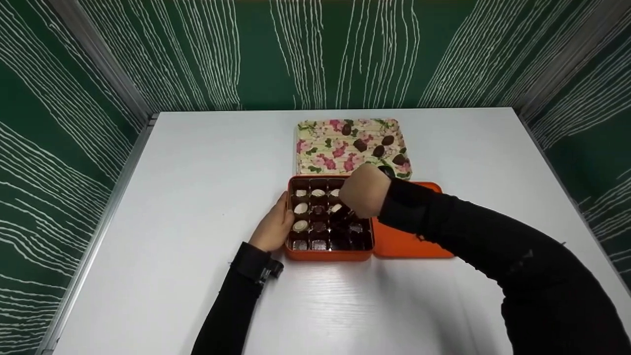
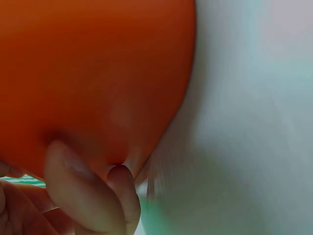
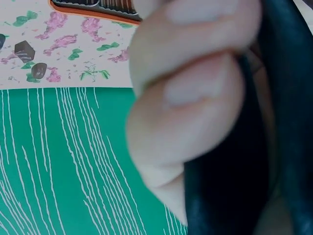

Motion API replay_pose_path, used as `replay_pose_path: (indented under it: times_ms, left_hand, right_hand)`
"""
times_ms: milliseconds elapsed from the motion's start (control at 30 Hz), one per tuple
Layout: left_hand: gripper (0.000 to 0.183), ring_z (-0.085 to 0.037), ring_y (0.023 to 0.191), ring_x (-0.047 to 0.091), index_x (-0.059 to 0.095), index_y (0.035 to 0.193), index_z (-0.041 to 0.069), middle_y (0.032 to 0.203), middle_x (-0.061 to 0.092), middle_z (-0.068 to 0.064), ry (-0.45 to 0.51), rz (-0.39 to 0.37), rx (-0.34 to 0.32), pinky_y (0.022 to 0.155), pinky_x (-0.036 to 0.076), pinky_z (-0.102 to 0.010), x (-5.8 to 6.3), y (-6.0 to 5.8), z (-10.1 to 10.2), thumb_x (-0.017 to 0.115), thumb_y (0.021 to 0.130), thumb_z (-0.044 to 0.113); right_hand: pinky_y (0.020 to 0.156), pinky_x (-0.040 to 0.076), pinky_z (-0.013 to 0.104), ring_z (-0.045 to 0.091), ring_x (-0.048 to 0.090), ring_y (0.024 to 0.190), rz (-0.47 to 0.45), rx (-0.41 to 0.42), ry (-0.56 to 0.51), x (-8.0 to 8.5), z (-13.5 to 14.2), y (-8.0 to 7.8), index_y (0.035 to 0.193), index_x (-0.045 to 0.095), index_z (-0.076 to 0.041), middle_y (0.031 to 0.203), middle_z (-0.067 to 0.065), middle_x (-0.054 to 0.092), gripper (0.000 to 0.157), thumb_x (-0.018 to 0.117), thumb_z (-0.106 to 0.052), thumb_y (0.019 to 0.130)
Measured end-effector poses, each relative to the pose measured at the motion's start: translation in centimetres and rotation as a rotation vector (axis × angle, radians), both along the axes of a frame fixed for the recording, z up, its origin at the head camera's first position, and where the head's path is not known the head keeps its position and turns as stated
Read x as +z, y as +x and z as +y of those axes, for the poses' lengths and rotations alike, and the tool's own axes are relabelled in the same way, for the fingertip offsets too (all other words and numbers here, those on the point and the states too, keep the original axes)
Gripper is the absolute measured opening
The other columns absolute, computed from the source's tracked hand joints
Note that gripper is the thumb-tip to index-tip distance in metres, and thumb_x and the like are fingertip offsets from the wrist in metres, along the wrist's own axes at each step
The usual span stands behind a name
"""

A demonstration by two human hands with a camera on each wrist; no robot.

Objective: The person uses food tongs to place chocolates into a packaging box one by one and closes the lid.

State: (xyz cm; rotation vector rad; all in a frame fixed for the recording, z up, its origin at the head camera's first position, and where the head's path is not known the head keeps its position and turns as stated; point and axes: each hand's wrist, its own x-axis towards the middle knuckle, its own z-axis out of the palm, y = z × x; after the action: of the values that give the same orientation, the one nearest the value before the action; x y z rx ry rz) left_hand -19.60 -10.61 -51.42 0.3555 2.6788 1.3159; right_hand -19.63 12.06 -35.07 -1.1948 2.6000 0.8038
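Chocolates (image 1: 300, 209), several of them pale, sit in the compartments of an orange box (image 1: 329, 255), just to the right of the left hand's fingers and under and around the right hand's. Left hand (image 1: 272, 224) rests against the outside of the box's left wall, fingertips touching it. Right hand (image 1: 366, 190), above the box's upper right part, has its fingers curled round black tongs (image 3: 220, 196); whether the tips pinch anything, I cannot tell. One pale piece lies close to the dark tips, just below those fingers. Beyond the right fingers is a flowered tray (image 1: 315, 148) with several dark chocolates (image 1: 360, 145) lying apart on it. To the right of the same fingers, partly under the forearm, an orange lid (image 1: 409, 241) lies on the white table (image 1: 197, 172), just beside the box.
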Motion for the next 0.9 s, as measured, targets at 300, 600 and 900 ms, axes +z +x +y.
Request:
replay_pose_path:
  times_ms: [300,600,900]
  left_hand:
    - [0.061,-0.038,0.15,0.029,0.015,0.16,-0.009,0.163,0.026,-0.027,-0.009,0.001,-0.005,0.125,0.023,-0.046,0.0,0.0,0.0,0.037,0.108,0.012]
    - [0.06,-0.04,0.15,0.03,0.014,0.159,-0.01,0.162,0.027,-0.03,0.01,0.028,-0.028,0.125,0.024,-0.047,-0.2,0.0,0.0,0.037,0.107,0.01]
    - [0.061,-0.04,0.149,0.032,0.015,0.161,-0.007,0.161,0.03,-0.028,0.018,0.014,-0.007,0.124,0.025,-0.047,-0.4,-0.1,0.0,0.038,0.107,0.012]
  right_hand:
    - [0.058,0.011,0.032,0.011,0.01,0.058,0.05,0.017,-0.014,0.9,0.2,0.6,0.065,0.018,-0.018,0.061,-0.002,0.013,0.054,0.06,-0.004,0.095]
    - [0.052,0.015,0.03,0.012,0.018,0.054,-0.006,-0.027,-0.085,1.8,1.8,0.3,0.061,0.023,-0.02,0.058,-0.003,0.016,0.06,0.076,-0.019,0.089]
    - [0.052,0.044,0.031,0.013,0.049,0.057,-0.155,-0.086,-0.271,2.3,5.4,-0.6,0.08,0.069,-0.016,0.066,-0.004,0.057,0.019,0.08,-0.028,0.088]
